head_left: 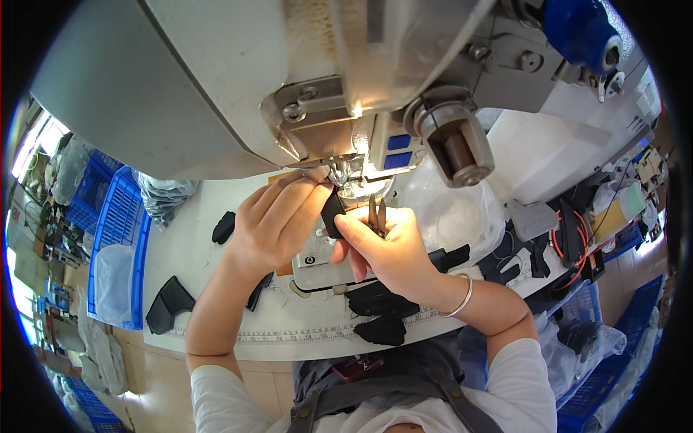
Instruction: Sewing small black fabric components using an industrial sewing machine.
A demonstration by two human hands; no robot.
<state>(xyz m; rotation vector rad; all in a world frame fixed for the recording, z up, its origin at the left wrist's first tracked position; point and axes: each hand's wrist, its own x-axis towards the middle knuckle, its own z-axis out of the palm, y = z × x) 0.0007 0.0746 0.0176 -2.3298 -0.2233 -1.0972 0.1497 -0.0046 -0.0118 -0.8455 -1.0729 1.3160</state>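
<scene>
Just below the silver metal presser foot (339,173) of the white sewing machine (195,94), I see the narrow black fabric strip (331,213), pinched by my right grip (393,245), which also clasps dark metal snips (373,213); my left grip (274,220) bunches at its upper edge, perhaps clenched, I can't tell. I'd guide it flat, fingertips clear, both forearms angled inward

a pale tiled floor (155,361) shows beneath a white worktable (184,249), and a window (46,137) (glaring bright) stands far left.
</scene>
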